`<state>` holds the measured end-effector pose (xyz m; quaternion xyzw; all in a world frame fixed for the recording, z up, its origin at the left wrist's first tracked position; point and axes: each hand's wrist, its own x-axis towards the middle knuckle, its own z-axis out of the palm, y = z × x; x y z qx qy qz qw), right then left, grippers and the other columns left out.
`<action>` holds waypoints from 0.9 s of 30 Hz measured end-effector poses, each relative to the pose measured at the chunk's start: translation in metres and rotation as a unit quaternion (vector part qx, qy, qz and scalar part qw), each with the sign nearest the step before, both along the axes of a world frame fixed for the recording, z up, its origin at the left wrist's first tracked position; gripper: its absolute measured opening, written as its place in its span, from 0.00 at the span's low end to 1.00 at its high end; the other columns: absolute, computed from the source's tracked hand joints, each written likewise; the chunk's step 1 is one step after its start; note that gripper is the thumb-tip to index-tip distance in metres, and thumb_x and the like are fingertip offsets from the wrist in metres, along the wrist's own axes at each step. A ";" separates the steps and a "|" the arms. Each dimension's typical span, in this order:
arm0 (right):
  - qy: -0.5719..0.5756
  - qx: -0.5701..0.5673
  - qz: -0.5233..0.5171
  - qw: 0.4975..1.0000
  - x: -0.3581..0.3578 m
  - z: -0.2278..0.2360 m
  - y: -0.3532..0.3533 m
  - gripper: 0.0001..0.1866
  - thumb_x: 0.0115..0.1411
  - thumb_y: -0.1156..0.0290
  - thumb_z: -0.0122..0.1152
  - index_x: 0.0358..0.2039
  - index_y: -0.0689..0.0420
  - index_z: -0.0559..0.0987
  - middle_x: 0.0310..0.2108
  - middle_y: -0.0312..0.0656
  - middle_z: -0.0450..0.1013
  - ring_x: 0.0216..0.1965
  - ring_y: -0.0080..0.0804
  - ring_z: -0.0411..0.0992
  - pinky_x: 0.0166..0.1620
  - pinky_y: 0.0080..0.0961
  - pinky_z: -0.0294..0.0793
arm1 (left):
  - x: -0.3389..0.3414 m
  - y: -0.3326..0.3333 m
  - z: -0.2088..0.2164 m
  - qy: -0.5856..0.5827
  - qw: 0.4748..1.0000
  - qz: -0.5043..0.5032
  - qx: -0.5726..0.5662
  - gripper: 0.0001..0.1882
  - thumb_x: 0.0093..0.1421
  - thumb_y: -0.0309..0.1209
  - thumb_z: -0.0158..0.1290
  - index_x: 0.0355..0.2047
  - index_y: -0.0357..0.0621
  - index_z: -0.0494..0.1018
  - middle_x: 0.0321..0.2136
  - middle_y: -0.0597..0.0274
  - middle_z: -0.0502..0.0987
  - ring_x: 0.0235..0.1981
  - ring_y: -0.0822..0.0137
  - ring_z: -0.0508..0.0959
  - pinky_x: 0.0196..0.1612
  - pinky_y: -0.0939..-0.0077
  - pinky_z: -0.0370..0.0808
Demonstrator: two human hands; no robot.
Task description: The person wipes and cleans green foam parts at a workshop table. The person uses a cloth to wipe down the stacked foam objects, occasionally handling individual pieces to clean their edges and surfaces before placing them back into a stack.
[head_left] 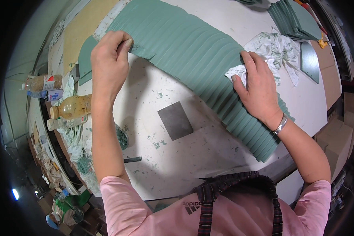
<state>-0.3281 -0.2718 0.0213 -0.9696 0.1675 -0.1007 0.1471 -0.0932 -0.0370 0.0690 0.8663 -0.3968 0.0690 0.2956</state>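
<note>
Beyond the grey block (176,121) lie overlapped green panels (198,57). The hands are apart: left hand (111,55) pinched closed at their edge, right hand (259,84) holding white cloth (235,71) against them. Uneven pressure may slide them.

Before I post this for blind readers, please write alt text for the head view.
A person's right hand holds a crumpled white rag against a long row of overlapping green pieces on a white table; the left hand, fingers curled, is near the row's left end. A dark grey block lies nearby.
</note>
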 end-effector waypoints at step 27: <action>-0.015 0.003 0.004 1.000 0.000 0.001 0.000 0.32 0.58 0.63 0.65 0.60 0.62 0.67 0.57 0.58 0.66 0.56 0.54 0.67 0.59 0.43 0.66 | 0.013 -0.042 -0.012 0.014 0.998 0.033 -0.044 0.05 0.61 0.25 0.55 0.33 0.36 0.76 0.26 0.52 0.75 0.27 0.56 0.73 0.36 0.66 0.71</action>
